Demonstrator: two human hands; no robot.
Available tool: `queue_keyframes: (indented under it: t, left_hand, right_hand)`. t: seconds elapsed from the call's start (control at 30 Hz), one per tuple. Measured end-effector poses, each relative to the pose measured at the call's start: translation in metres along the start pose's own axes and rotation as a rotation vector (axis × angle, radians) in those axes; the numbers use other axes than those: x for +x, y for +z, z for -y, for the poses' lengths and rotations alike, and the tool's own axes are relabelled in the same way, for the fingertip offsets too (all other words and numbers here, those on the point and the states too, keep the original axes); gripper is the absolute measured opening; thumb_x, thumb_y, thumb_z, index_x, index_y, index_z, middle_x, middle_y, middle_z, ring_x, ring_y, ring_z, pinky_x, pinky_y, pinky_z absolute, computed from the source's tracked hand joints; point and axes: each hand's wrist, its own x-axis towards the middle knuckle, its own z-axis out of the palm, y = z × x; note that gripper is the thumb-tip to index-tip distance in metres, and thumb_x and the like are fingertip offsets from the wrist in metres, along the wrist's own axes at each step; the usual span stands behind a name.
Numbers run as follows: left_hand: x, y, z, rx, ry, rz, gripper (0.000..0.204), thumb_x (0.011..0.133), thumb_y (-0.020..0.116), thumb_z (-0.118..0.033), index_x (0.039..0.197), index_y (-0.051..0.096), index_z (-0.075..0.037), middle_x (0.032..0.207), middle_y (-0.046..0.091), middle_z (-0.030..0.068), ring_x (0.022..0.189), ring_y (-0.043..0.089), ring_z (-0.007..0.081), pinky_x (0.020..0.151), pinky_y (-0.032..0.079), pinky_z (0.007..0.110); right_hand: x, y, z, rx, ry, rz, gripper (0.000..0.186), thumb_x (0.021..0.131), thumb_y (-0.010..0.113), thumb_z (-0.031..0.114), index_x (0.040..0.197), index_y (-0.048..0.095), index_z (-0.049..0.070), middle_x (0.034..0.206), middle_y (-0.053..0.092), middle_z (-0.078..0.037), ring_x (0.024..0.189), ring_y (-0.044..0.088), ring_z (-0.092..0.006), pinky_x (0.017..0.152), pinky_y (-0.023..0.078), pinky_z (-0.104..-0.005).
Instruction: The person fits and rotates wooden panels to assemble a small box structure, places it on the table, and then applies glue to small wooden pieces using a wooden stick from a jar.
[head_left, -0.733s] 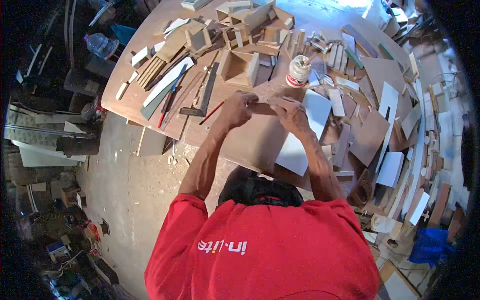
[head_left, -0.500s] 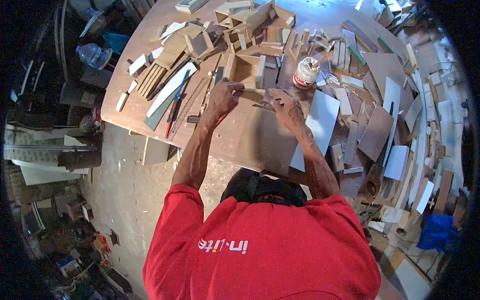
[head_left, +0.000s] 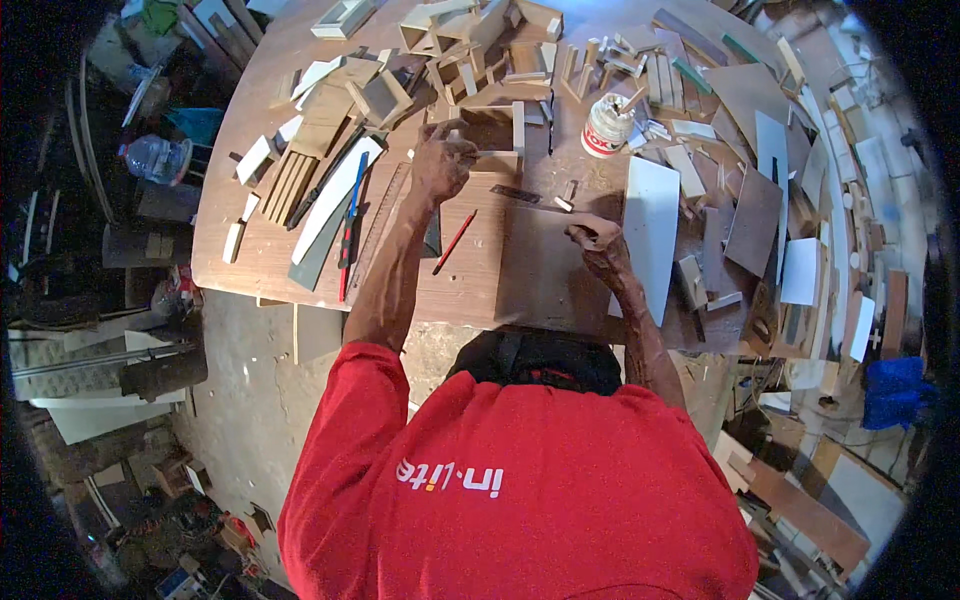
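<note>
The left hand [head_left: 443, 162] is at the left side of the wooden box [head_left: 518, 130]; whether it grips cannot be told. The right hand [head_left: 599, 240], fingers curled, contents unclear, lies apart, nearer a small pale block [head_left: 563, 204].

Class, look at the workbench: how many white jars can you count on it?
1. The white jar stands on the workbench, beyond the person's right hand. Others could be hidden behind the piled wood pieces.
</note>
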Motion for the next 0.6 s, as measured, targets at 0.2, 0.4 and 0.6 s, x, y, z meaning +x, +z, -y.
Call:
queue_keyframes:
  t: [0.2, 0.4, 0.6]
  left_hand:
    - [-0.002, 0.009, 0.011, 0.02, -0.009, -0.025, 0.017, 0.066, 0.068, -0.013, 0.081, 0.075, -0.018, 0.122, 0.056, 0.0037, 0.113, 0.041, 0.034, 0.096, 0.04, 0.04]
    - [-0.003, 0.01, 0.007, 0.054, 0.005, -0.025, 0.019, 0.065, 0.068, -0.011, 0.082, 0.074, -0.016, 0.123, 0.054, 0.007, 0.115, 0.039, 0.0361, 0.098, 0.037, 0.043]
    - [-0.01, 0.019, 0.015, 0.038, -0.03, -0.038, 0.023, 0.065, 0.068, -0.011, 0.087, 0.073, -0.015, 0.124, 0.051, 0.0098, 0.116, 0.038, 0.0376, 0.1, 0.034, 0.046]
  right_hand:
    - [-0.007, 0.012, -0.025, 0.17, 0.001, -0.035, 0.015, 0.088, 0.06, 0.008, 0.099, 0.067, 0.0, 0.086, 0.069, -0.01, 0.078, 0.066, -0.0167, 0.071, 0.053, -0.0292]
    - [-0.011, 0.01, -0.01, 0.192, 0.092, -0.038, 0.016, 0.089, 0.06, 0.007, 0.101, 0.067, 0.001, 0.089, 0.069, -0.008, 0.081, 0.066, -0.0157, 0.074, 0.054, -0.0281]
    - [-0.002, 0.005, 0.006, 0.176, 0.092, 0.0, 0.016, 0.088, 0.059, 0.008, 0.1, 0.067, 0.0, 0.089, 0.069, -0.01, 0.08, 0.066, -0.0161, 0.072, 0.053, -0.0285]
